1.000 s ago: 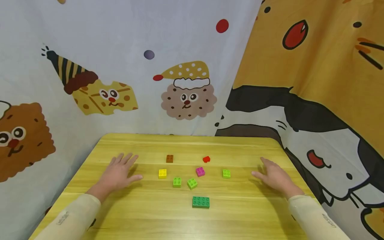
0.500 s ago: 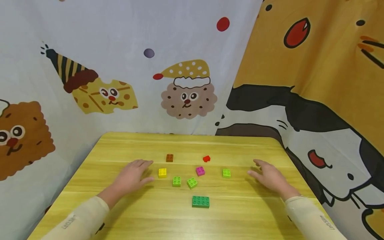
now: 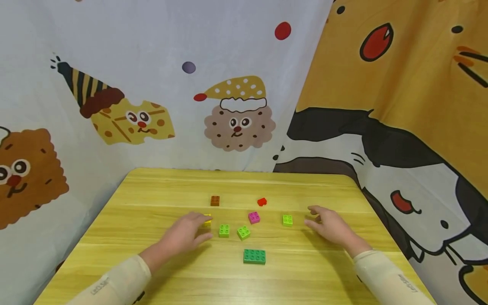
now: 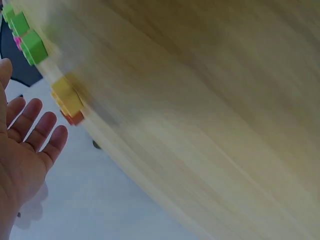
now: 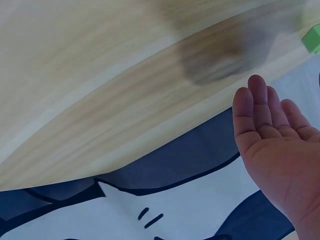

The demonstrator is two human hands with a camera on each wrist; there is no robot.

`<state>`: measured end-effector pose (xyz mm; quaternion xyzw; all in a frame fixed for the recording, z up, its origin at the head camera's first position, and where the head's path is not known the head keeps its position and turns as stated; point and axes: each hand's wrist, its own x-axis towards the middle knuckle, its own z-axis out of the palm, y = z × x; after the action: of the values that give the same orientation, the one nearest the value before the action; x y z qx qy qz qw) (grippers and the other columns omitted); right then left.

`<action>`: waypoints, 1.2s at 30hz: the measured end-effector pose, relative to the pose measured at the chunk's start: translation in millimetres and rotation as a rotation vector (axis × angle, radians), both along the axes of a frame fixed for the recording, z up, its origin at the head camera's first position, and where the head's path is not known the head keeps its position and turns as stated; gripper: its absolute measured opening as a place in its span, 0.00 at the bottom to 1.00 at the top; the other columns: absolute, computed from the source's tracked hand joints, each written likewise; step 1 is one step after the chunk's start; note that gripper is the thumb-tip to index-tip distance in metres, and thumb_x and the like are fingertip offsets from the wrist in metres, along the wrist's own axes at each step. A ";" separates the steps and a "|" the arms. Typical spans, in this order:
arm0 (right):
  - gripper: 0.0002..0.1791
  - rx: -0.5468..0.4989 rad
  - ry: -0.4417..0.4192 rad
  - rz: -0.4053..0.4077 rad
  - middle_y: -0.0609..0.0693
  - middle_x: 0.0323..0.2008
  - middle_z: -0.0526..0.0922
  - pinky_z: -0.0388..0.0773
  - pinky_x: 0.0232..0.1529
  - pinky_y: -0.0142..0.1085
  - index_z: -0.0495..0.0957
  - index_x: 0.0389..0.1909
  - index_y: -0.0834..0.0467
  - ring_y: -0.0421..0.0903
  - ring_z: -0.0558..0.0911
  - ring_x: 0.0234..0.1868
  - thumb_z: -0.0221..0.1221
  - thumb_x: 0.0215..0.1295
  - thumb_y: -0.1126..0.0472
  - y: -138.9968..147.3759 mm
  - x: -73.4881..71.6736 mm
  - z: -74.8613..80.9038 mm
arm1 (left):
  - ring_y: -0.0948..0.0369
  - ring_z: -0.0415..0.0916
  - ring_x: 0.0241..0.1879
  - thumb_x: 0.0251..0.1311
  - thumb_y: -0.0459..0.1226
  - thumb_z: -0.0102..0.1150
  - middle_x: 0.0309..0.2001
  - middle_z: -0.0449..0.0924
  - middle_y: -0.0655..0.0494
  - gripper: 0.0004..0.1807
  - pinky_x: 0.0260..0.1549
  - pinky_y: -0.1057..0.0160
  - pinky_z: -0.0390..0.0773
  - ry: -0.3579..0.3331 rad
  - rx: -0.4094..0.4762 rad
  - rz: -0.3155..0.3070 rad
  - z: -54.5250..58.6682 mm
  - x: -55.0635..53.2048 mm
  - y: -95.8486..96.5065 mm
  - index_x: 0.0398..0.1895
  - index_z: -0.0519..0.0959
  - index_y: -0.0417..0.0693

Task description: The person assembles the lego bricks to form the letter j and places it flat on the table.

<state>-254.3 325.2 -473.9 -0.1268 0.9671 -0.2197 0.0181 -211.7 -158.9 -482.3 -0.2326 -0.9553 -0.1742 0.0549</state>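
Note:
My left hand (image 3: pixel 184 234) hovers beside the yellow brick (image 3: pixel 208 221) and partly covers it in the head view. Its fingers are loosely bent with nothing between them, as the left wrist view shows too. To the right, my right hand (image 3: pixel 331 225) is held over the table near a lime green brick (image 3: pixel 287 220), palm and relaxed fingers bare. Two more lime bricks, one straight (image 3: pixel 224 231) and one turned (image 3: pixel 243 232), lie in the middle. A magenta brick (image 3: pixel 253 217) lies behind them, and a long dark green brick (image 3: pixel 254 256) in front.
A brown brick (image 3: pixel 215 201) and a small red piece (image 3: pixel 262 202) lie farther back on the wooden table (image 3: pixel 213 284). Behind the table's far edge hangs a white curtain (image 3: pixel 152 38) printed with cartoon figures.
My left hand has moved right and slightly nearer, its spread fingers drawing in, up to the yellow brick. My right hand has shifted left toward the lime brick. The bricks stay put.

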 end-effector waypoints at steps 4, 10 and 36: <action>0.33 -0.005 -0.010 0.019 0.64 0.64 0.84 0.86 0.55 0.55 0.73 0.72 0.66 0.58 0.88 0.55 0.65 0.76 0.49 -7.7 -1.3 0.0 | 0.46 0.83 0.62 0.70 0.52 0.69 0.61 0.85 0.45 0.29 0.63 0.44 0.82 0.018 -0.007 -0.040 -4.9 0.7 5.8 0.67 0.81 0.47; 0.34 -0.002 -0.032 0.031 0.64 0.64 0.84 0.85 0.56 0.56 0.73 0.73 0.66 0.59 0.88 0.56 0.64 0.77 0.48 -15.0 -3.1 0.1 | 0.47 0.84 0.61 0.70 0.51 0.69 0.62 0.86 0.47 0.28 0.62 0.44 0.83 -0.012 0.006 -0.050 -9.5 3.3 11.4 0.67 0.81 0.48; 0.33 -0.017 -0.062 0.059 0.61 0.64 0.85 0.86 0.58 0.54 0.75 0.71 0.63 0.58 0.88 0.58 0.68 0.74 0.48 -39.5 -14.2 -6.5 | 0.51 0.79 0.68 0.67 0.58 0.69 0.65 0.84 0.55 0.30 0.70 0.46 0.77 -0.152 -0.012 -0.195 -14.2 17.8 71.0 0.67 0.81 0.55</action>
<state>-268.5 285.7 -480.4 -0.1486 0.9600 -0.2312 0.0535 -193.9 -87.9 -496.5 -0.3108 -0.9305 -0.1901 -0.0365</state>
